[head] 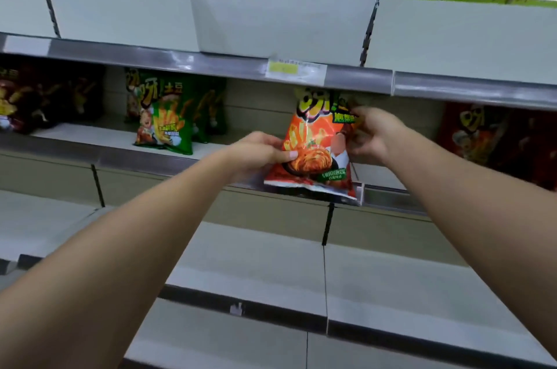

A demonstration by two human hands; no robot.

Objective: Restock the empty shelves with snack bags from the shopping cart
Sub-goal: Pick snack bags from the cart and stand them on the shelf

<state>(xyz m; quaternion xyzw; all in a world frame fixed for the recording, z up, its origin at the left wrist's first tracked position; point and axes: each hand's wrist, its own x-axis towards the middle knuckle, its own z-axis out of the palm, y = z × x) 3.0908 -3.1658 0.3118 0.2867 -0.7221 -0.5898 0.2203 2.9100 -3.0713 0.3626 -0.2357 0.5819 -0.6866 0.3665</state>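
An orange snack bag (316,139) stands at the front edge of the middle shelf (120,139), its bottom seam over the shelf's rail. My left hand (259,154) grips the bag's lower left side, thumb on its front. My right hand (370,133) pinches the bag's upper right edge. Both arms reach forward from below. The shopping cart is out of view.
Green snack bags (168,115) stand to the left on the same shelf, dark bags (39,97) farther left, dark red bags (497,139) at the right. A price label (295,68) hangs on the upper rail. The upper shelf (452,46) and lower shelves (256,266) are bare.
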